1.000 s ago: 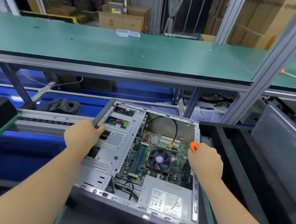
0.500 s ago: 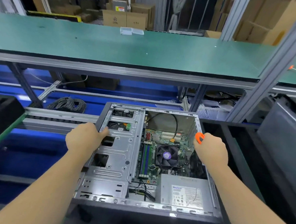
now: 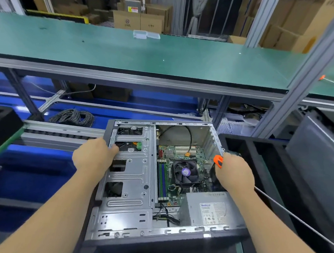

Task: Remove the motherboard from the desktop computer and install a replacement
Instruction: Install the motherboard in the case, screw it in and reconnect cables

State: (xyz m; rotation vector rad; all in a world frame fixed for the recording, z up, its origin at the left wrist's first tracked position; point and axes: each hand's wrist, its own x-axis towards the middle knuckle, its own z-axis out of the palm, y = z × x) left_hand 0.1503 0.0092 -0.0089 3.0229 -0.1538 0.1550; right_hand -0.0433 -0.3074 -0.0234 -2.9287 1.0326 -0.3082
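An open desktop computer case lies on its side in front of me. Inside it the green motherboard shows, with a black fan in its middle, a grey power supply nearer me and a steel drive cage on the left. My left hand grips the case's left edge. My right hand rests on the case's right wall and is closed around an orange-handled screwdriver; its thin shaft runs back to the right.
A green conveyor bench crosses behind the case, carried on aluminium posts. A black foam tray and a grey panel lie to the right. A coil of black cable lies at the back left.
The case has turned and slid between my hands, from slanted to nearly square with the bench. Both hands kept their grips on its left and right sides.
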